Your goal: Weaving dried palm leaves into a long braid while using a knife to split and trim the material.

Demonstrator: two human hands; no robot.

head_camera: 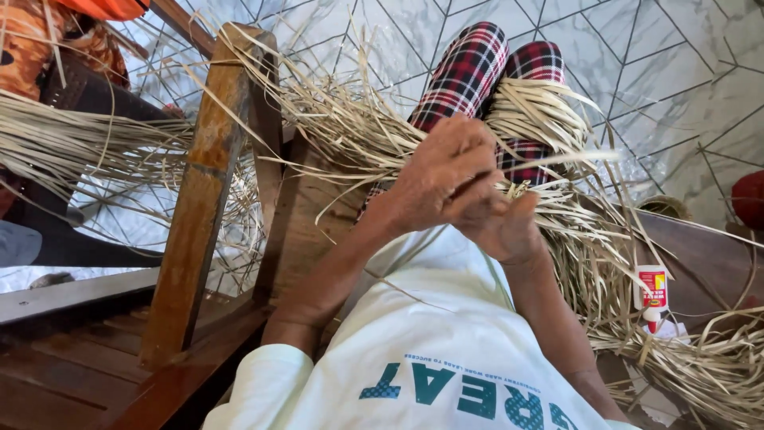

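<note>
**Hands Close on Dried Straw Strips**

Seen from above the lap: left hand (442,171) curled over the right hand (509,227), both clenched tight around a thin bunch of pale straw strips (549,203) held at chest height, fingers folded down over the strands. Just under the forearms, a white T-shirt (414,334) with teal lettering. Spilling from the grip to the right and downward, a loose, tangled heap of straw (676,350), draped across a dark brown wooden surface (708,263). Beside that heap, right of the right forearm, a small white glue bottle (652,295) with a red label and red tip, nozzle pointing down. Left of the left arm, a worn wooden chair frame (203,191), upright slat tilted, more strands caught over its top. Beyond the hands, legs in red-and-black checked trousers (469,76), stretched out over a pale marble-pattern tiled floor (660,72) with dark diagonal lines. Farther left, a second sheaf of straw (56,143) lying crosswise, and at the top corner a patch of orange patterned cloth (32,36).
</note>
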